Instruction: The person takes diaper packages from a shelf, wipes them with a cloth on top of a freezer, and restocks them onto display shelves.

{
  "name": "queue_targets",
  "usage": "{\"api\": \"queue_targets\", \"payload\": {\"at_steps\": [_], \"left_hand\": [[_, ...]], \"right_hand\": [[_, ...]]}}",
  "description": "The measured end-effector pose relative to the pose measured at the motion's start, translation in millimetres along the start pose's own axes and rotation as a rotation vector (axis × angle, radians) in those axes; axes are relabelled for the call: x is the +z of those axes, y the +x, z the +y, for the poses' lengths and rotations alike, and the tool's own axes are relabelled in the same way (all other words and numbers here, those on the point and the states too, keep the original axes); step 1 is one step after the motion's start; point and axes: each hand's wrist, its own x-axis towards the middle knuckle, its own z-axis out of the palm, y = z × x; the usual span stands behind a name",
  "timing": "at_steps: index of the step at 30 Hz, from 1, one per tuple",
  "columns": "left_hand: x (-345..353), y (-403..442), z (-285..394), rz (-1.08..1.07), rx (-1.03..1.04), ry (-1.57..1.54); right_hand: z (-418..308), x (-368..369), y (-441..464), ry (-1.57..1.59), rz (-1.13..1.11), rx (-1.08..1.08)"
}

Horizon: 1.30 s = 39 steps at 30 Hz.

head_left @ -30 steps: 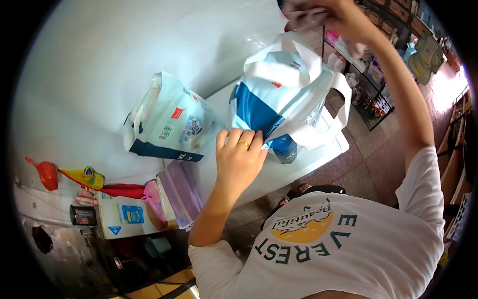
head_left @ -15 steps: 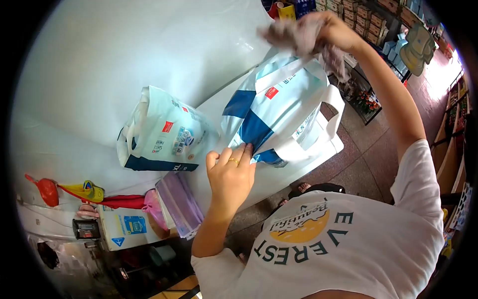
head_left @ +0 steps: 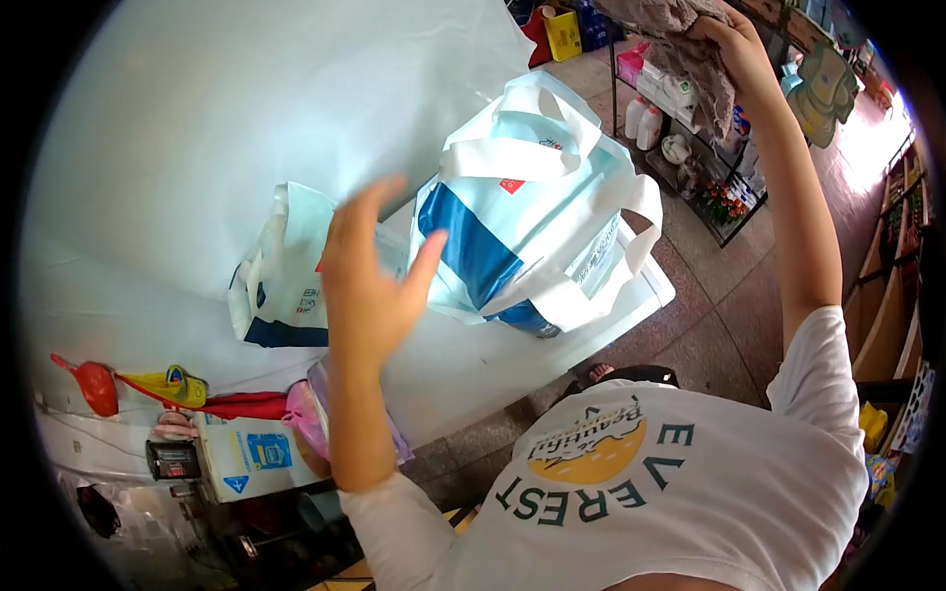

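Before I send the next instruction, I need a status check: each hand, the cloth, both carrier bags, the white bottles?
Left hand: raised, open, blurred; nothing visible in it.
Right hand: closed on the cloth.
Cloth: crumpled, hanging from the right hand.
Right carrier bag: standing, handles loose, held by neither hand.
Left carrier bag: standing, partly hidden behind the left hand.
White bottles: upright, side by side.

A white wall [head_left: 168, 148] rises behind a white table [head_left: 434, 379]. Dark tiles [head_left: 734, 320] cover the floor, where a black-framed rack [head_left: 746, 219] stands; wooden shelves [head_left: 875, 295] line the far right, near glaring light [head_left: 875, 163] on the floor.
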Motion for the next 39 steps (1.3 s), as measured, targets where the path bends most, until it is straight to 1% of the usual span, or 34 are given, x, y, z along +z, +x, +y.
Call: {"api": "queue_targets", "payload": {"at_steps": [1,2,3,4,5,6,7,9,10,11,12,13,15,16,17,19,20,21,22,23,25,27,28,29,31,32,34,35,37,38,39], "left_hand": [[6,19,-2,-0.047,-0.02,0.039],[19,31,-8,-0.085,0.045,0.118],[33,42,-17,-0.119,0.113,0.198],[41,53,-27,-0.113,0.113,0.203],[47,64,-36,-0.136,-0.011,0.158],[50,75,-43,-0.16,-0.135,0.112],[41,84,-51,-0.228,-0.324,-0.242],[31,96,-72,-0.295,-0.778,-0.619],[30,93,-78,-0.291,-0.781,-0.62],[30,90,-82,-0.232,-0.895,-0.721],[31,87,-85,-0.175,-1.009,-0.82],[35,86,-90,-0.178,-1.011,-0.822],[43,82,-101,-0.109,-1.017,-0.943],[43,79,-104,-0.122,-1.025,-0.909],[41,74,-107,-0.12,-1.028,-0.908],[34,63,-109,-0.04,-1.011,-0.857],[38,57,-115,-0.047,-1.014,-0.881],[40,53,-113,-0.037,-1.023,-0.882],[44,53,-109,-0.072,-1.014,-0.911],[48,51,-105,-0.118,-1.012,-0.935],[46,56,-98,-0.134,-0.97,-0.917],[34,53,-85,-0.113,-0.935,-0.973],[25,48,-77,-0.19,-0.841,-0.989],[18,36,-64,-0.197,-0.845,-0.988],[7,14,-36,-0.131,-0.586,-0.56],[9,5,-34,-0.14,-0.583,-0.561],[20,-16,-39,-0.406,-0.589,-0.553],[23,-22,-40,-0.409,-0.596,-0.558],[27,-30,-43,-0.227,-1.062,-1.004],[31,-36,-50,-0.216,-1.044,-1.083],[34,-40,-53,-0.21,-1.046,-1.083]], "right_hand": [[-4,2,-5,0.005,-0.045,-0.013],[-4,3,-7,-0.004,-0.055,-0.07],[-7,4,-10,0.0,-0.057,-0.076],[-11,6,-15,-0.009,-0.116,-0.087],[-16,8,-21,-0.018,-0.174,-0.099],[-21,16,-28,-0.044,-0.105,-0.136],[-24,18,-33,-0.039,-0.107,-0.14],[-30,22,-40,-0.302,-0.212,-0.449],[-31,29,-44,-0.343,-0.323,-0.536],[-33,39,-51,-0.382,-0.43,-0.619],[-33,60,-60,-0.493,-0.542,-0.74],[-28,87,-69,-0.606,-0.656,-0.861],[6,141,-98,-0.616,-1.007,-0.853],[6,146,-100,-0.62,-1.011,-0.858],[6,152,-103,-0.8,-1.063,-0.699],[35,154,-83,-0.97,-1.132,-0.739],[45,145,-65,-1.085,-1.06,-0.652],[22,139,-52,-1.262,-1.075,-0.201],[36,127,-39,-1.491,-0.861,-0.365],[52,120,-34,-1.491,-0.804,-0.37],[46,128,-48,-1.602,-0.813,-0.257],[39,132,-56,-1.425,-0.861,-0.227],[29,133,-60,-1.368,-0.867,-0.097],[33,131,-63,-1.366,-0.867,-0.089],[43,123,-68,-1.235,-0.68,-0.184],[46,123,-65,-1.236,-0.674,-0.176],[52,127,-61,-1.249,-0.723,-0.135],[53,126,-64,-1.25,-0.731,-0.13],[50,126,-65,-1.164,-0.692,-0.243],[48,127,-66,-1.117,-0.724,-0.272],[40,133,-67,-1.063,-0.865,-0.081]]}}
